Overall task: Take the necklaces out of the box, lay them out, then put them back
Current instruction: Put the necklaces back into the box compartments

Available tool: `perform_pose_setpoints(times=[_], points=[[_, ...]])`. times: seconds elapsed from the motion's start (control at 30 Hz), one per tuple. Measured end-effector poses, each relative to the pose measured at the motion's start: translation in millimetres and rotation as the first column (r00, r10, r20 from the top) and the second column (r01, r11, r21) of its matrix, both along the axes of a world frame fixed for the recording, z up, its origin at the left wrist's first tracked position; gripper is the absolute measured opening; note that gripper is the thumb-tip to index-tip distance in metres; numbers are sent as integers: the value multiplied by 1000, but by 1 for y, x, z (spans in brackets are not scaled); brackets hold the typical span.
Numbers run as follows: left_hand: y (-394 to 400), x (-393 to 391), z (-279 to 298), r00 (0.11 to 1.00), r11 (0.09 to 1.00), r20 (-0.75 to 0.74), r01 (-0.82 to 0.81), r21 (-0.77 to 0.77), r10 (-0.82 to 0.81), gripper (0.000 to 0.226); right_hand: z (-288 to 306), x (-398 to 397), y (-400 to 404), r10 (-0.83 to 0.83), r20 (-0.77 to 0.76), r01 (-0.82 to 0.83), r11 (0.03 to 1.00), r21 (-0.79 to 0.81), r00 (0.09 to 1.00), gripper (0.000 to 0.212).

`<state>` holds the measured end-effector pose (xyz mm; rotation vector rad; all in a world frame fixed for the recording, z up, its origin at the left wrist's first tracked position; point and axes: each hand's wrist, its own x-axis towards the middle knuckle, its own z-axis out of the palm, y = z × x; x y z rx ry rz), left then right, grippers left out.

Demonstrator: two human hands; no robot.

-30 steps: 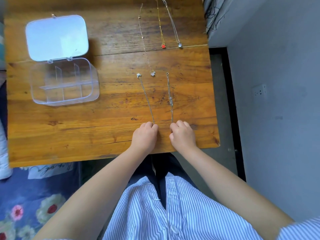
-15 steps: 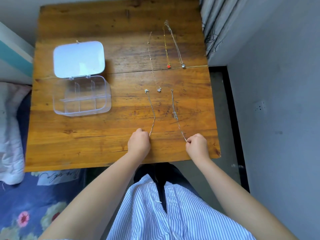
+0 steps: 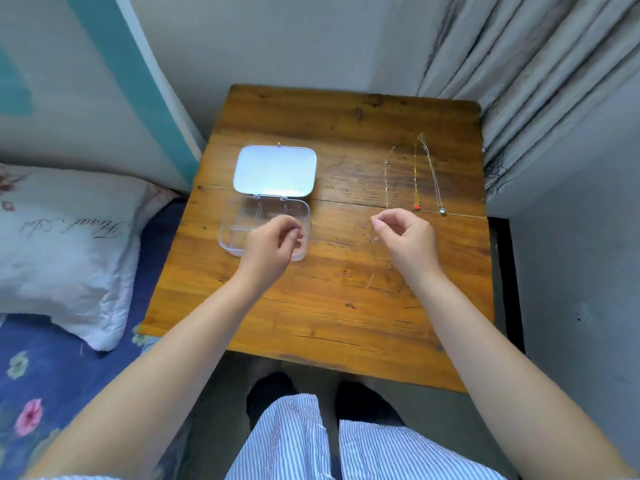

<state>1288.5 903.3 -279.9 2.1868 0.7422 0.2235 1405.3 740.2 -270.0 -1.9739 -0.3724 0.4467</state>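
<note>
Fingers of both hands pinch thin chains, now lifted off the table; left hand (image 3: pixel 268 242) over box (image 3: pixel 232 233), right hand (image 3: pixel 405 237) raised.

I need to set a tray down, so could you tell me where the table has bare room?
Bare wood spans the table near edge below both hands, plus the far strip behind the box. Crowded: the box at left-centre, and three necklaces laid out on the right.

Clear box (image 3: pixel 239 242), red pendant (image 3: pixel 416 205), striped shirt (image 3: pixel 294 441).
</note>
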Motion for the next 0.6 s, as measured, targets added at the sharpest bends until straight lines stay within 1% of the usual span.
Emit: perform_pose_setpoints(times=[0.07,0.13,0.2,0.27,0.33,0.43,0.5,0.6], points=[[25,-5,12,995,999,93,-36,-2,36,13,9,-1,27,12,-111,1,993,119,994,17],[47,-10,22,988,999,147,-34,-14,36,13,15,-7,54,33,-207,13,976,219,978,24],[70,-14,29,985,1000,171,-4,-31,9,13,19,-15,78,31,-254,39,963,266,967,29],[93,-20,33,983,998,182,19,-66,-7,14,21,-24,101,30,-303,65,952,300,953,30],[117,-24,33,979,989,202,35,-142,-5,15,20,-31,126,51,-326,57,947,316,944,30],[152,-25,25,976,976,218,33,-216,15,16,13,-37,164,54,-327,44,957,287,943,32],[172,-20,18,973,971,227,25,-239,30,16,6,-37,187,19,-331,73,962,263,943,32],[191,-6,10,970,957,242,38,-286,34,16,-3,-32,209,-63,-367,165,953,255,928,29]])
